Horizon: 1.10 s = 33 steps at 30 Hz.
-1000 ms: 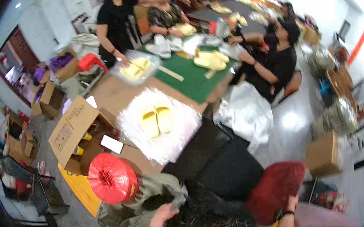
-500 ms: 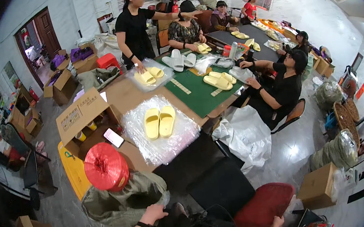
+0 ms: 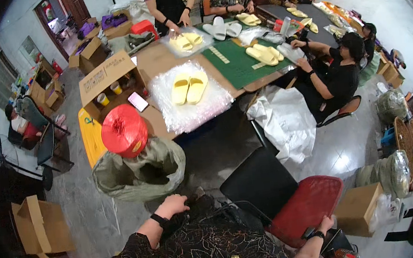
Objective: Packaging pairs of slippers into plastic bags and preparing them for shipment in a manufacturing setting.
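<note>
I see the right hand point(image 3: 325, 224) pinching the edge of the red chair point(image 3: 305, 208), probably to steady it; whether the curled left hand point(image 3: 173, 204) grips anything, I cannot tell. Slippers point(image 3: 196, 91) lie on plastic point(image 3: 180, 121) at the tabletop's point(image 3: 154, 65) near edge, presumably within reach.

A deep-red panel point(image 3: 309, 206) — probably a chair's seat — has a flat, broad face, rounded corners and a faintly mottled surface. It lies low beside the person, slanting upward to the right in the view, above the grey floor point(image 3: 318, 170). Its upper left edge meets a black panel point(image 3: 258, 184); its lower right edge — partly covered — sits under the right hand point(image 3: 325, 224).
</note>
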Available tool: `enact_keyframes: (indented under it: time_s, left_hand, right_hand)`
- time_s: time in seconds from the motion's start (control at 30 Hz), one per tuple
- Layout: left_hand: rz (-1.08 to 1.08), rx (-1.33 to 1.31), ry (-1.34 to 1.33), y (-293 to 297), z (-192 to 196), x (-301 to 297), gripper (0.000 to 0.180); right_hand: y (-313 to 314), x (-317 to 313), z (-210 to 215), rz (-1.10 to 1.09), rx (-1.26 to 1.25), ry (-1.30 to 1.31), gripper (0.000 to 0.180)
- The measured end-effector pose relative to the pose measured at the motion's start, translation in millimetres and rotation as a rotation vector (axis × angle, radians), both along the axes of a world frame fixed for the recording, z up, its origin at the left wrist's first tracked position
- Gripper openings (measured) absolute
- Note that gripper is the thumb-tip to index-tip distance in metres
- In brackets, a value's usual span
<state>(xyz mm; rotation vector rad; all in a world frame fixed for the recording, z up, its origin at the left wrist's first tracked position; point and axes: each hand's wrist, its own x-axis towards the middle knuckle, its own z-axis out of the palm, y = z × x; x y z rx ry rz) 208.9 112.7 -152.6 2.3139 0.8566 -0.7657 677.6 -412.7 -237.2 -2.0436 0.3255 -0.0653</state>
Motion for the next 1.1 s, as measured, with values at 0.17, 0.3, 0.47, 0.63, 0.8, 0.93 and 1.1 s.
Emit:
enact_keyframes:
  time_s: [0.17,0.3,0.47,0.63,0.8,0.93,1.1]
  left_hand:
    - [0.085,0.02,0.002,-5,16,-2,0.049]
    - [0.139,0.034,-0.079,2,21,4,0.051]
    - [0.109,-0.001,-0.075,29,25,19,0.052]
    - [0.074,0.069,-0.337,79,26,25,0.048]
    - [0.16,0.148,-0.385,131,37,18,0.043]
    - [0.182,0.155,-0.378,166,28,3,0.046]
    - [0.308,0.129,-0.319,191,28,-17,0.053]
  right_hand:
    - [-8,21,0,0.017,-0.214,0.067,0.033]
    - [17,12,17,-0.051,-0.595,0.049,0.036]
    - [108,8,49,0.239,-0.754,-0.503,0.037]
    - [256,11,30,0.602,0.06,-0.131,0.023]
    - [448,-61,82,0.976,0.03,-0.134,0.02]
    - [557,-106,84,1.216,0.003,-0.064,0.021]
    - [662,-143,78,1.553,-0.07,-0.12,0.027]
